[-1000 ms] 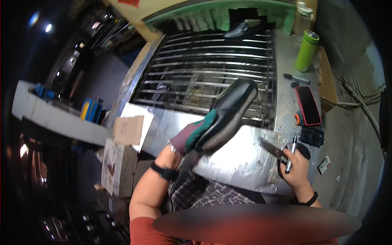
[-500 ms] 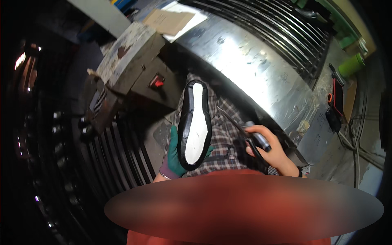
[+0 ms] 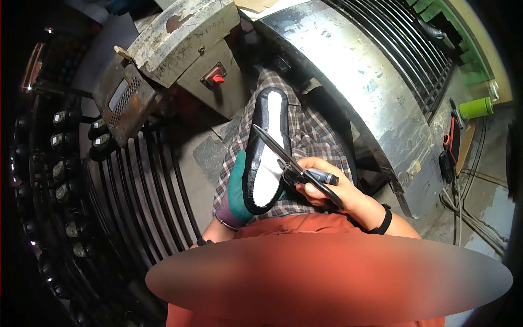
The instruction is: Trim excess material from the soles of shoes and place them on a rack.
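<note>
The left hand (image 3: 235, 197), in a green-and-purple glove, is clamped around the near end of a black shoe (image 3: 265, 170) with a white-strip sole facing up, above a brown-checked lap (image 3: 321, 136). The bare right hand (image 3: 339, 191) grips dark metal scissors (image 3: 271, 140) and a grey cylindrical marker (image 3: 324, 176), blades over the sole. Farther right is a silvery metal bench (image 3: 354, 65), bearing a lime-green cylindrical bottle (image 3: 475, 108).

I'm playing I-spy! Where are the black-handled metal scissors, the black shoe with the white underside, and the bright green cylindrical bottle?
Scissors (image 3: 282, 154): head view, on the metal blades.
Shoe (image 3: 268, 175): head view, on the white underside.
Bottle (image 3: 475, 108): head view, on its green side.
</note>
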Tool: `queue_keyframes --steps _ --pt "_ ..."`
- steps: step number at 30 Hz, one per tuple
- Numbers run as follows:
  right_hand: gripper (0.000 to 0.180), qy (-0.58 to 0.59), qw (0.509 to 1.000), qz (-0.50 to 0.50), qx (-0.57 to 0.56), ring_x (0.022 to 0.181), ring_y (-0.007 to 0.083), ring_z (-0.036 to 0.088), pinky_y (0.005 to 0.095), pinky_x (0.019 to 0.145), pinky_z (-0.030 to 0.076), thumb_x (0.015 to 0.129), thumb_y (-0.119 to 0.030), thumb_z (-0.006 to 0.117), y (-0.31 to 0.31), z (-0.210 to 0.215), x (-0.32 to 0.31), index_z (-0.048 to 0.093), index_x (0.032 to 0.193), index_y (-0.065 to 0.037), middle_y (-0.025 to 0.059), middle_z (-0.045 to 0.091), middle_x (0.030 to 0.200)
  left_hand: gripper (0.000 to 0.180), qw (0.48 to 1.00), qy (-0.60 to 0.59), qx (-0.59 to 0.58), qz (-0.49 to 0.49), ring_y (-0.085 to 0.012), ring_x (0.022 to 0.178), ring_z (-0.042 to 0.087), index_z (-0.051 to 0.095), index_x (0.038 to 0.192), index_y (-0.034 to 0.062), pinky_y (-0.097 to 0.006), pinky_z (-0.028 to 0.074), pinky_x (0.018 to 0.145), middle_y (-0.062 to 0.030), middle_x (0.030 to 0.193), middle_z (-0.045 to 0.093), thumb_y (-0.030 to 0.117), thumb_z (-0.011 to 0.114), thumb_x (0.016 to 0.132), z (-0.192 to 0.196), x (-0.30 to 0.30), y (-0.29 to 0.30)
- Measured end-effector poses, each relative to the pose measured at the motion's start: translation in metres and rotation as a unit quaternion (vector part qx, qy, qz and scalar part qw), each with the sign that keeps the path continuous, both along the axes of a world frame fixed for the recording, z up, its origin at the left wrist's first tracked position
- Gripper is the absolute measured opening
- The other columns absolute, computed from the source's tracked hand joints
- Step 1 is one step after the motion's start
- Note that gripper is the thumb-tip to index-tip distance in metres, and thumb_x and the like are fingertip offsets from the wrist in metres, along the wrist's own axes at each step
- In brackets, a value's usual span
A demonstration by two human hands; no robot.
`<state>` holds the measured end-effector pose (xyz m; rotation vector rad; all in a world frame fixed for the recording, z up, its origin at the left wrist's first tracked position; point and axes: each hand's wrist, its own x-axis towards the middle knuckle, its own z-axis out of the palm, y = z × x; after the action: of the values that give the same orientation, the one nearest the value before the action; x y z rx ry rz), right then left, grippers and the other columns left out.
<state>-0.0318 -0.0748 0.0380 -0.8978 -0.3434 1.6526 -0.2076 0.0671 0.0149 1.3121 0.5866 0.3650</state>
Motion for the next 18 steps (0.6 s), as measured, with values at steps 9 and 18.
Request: queue_keyframes --steps 9,18 --pt "0.042 -0.031 0.999 0.005 -0.038 0.056 0.0015 0.039 0.0200 0.047 0.027 0.091 -0.019 0.070 -0.002 -0.001 0.000 0.051 0.127 -0.009 -0.0052 0.052 0.074 0.054 0.996 -0.070 -0.061 -0.017 -0.0196 0.107 0.064 0.050 0.137 0.0051 -0.034 0.054 0.093 -0.0101 0.123 0.064 0.046 0.033 0.105 0.005 0.000 0.003" --pt "0.035 -0.439 0.893 -0.021 0.101 0.077 0.0095 0.058 0.0250 0.063 0.047 0.085 -0.011 0.070 -0.008 0.009 0.007 0.060 0.119 -0.011 -0.0020 0.060 0.084 0.059 0.949 -0.094 -0.301 0.002 -0.0196 0.113 0.061 0.047 0.140 0.0067 -0.035 0.051 0.098 -0.0100 0.128 0.061 0.051 0.036 0.103 -0.009 -0.010 0.003"
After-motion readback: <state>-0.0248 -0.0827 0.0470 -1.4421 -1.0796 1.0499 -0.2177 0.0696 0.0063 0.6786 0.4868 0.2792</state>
